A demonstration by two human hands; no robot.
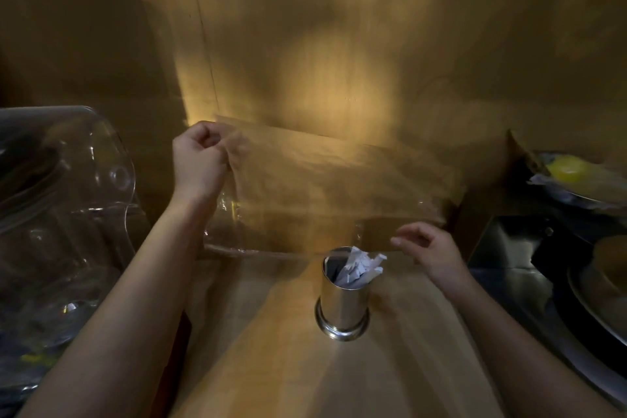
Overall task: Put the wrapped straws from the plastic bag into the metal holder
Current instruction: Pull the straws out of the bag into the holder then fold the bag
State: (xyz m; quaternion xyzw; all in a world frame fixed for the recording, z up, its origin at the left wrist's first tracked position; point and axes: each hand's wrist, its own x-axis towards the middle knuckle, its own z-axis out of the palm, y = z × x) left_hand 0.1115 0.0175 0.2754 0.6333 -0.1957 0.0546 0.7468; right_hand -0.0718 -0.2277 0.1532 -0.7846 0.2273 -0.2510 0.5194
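Head view: the left hand [200, 159] pinches a corner of the see-through plastic bag [322, 187], which looks empty. The right hand [431, 249] floats beside it, fingers loose and apart. The wrapped straws [359, 268] stand in the metal holder [342, 299]. Next, I think, the bag goes aside; the dishes [583, 268] crowd the right.

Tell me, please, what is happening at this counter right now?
A person is restocking straws. The left hand is closed on one corner of a clear plastic bag, holding it up above the wooden counter; the bag looks empty. The right hand hovers open beside the bag's lower edge. The metal holder stands upright below, with wrapped straws already in it.
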